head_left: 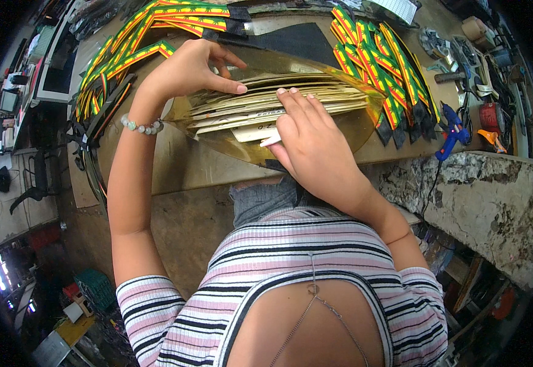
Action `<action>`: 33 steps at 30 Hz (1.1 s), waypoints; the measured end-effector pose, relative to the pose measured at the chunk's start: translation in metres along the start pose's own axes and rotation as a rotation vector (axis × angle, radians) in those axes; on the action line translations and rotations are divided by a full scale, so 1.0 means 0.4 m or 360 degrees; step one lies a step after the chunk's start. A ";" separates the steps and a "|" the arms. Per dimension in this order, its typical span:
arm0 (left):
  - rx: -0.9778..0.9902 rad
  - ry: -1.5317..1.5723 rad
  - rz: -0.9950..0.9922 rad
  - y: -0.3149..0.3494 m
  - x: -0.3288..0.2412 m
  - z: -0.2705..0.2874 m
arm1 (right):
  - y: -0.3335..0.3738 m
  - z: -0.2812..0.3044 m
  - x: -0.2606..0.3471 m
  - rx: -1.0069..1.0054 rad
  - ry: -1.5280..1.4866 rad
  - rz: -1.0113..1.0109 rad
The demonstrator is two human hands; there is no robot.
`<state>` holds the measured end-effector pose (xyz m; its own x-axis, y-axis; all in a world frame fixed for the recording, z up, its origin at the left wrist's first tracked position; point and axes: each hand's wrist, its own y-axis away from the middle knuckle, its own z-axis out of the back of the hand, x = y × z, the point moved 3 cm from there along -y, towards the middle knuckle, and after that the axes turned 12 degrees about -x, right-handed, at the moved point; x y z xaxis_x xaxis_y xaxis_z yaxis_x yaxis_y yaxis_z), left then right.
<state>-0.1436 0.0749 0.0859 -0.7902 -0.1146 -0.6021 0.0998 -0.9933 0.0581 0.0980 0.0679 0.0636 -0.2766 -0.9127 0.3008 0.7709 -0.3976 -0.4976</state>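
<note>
A see-through yellowish-brown plastic bag (217, 147) lies on the table in front of me, its mouth spread wide. Inside stands a thick row of pale, flat card-like pieces (217, 114), some with dark marks. At the bag's upper left edge is my left hand (199, 68), thumb and fingers apart, the thumb against the pieces; I see nothing gripped in it. My right hand (315, 137) rests its fingertips on the pieces' edges. Between its thumb and a bent finger it pinches a small white stick-like object (271, 140).
Green, yellow and red patterned straps with black ends lie in a left bundle (129, 49) and a right bundle (376, 61). A black flat sheet (297, 41) lies behind the bag. On the right are a blue glue gun (454, 133) and a rough wall ledge (474, 189).
</note>
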 end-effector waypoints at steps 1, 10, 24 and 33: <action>-0.0021 0.0000 -0.0031 0.001 -0.001 0.000 | 0.000 0.000 0.002 -0.0002 0.0003 0.0001; -0.0160 -0.0067 -0.0204 0.011 -0.007 -0.002 | 0.001 -0.001 0.008 -0.0057 0.0108 0.0094; -0.0664 -0.0482 -0.0742 0.066 -0.046 0.003 | -0.074 0.015 -0.110 0.0086 -0.0371 -0.0338; -0.0546 -0.0287 -0.0758 0.122 -0.058 -0.004 | -0.064 0.092 -0.071 0.0265 -0.0340 -0.0197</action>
<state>-0.1194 0.0293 0.1013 -0.8827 0.3106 -0.3527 -0.1245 -0.8782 -0.4618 0.1072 0.1076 0.0978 -0.2612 -0.8107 0.5239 0.8271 -0.4678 -0.3115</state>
